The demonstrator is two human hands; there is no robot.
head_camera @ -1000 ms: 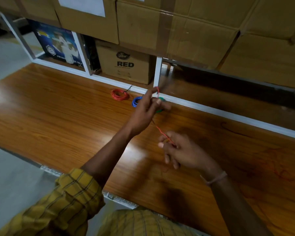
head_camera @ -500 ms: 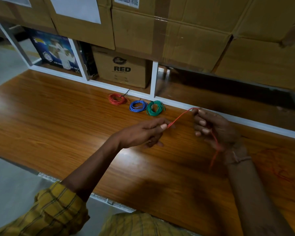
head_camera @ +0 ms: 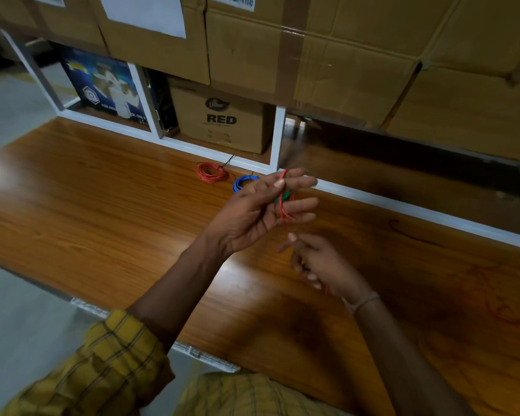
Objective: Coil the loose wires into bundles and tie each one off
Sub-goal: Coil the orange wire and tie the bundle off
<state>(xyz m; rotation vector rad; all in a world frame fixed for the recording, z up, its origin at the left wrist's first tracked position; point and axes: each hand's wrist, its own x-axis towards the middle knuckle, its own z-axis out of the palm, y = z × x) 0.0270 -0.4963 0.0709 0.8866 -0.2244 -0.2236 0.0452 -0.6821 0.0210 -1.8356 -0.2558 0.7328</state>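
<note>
Head view only. Wire is the business in hand: a thin red wire (head_camera: 282, 205) is looped round the spread fingers of the left hand (head_camera: 252, 211), which is raised above the wooden table (head_camera: 102, 223) near the middle of the picture. Thumb and forefinger pinch the strand at the top of the loop; the other fingers stand apart as a former for the coil. The right hand (head_camera: 321, 265) sits at about five o'clock from the left, just beside it, fingers loosely curled; a trace of red shows at its heel, but blur means I cannot tell whether it grips the strand.

On the table, at about ten o'clock from the left hand, lie a red coil (head_camera: 211, 172) and a blue coil (head_camera: 243, 183), both already wound. A bit of green (head_camera: 285, 196) peeps between the fingers, probably another coil lying behind.

Judging by its look, the wire is very light, limp yet slightly springy, with a smooth sheath that may slip. Loops will likely spring open if released, so hold is best taken by pinching across all turns at one spot while the free tail wraps the bundle.
</note>
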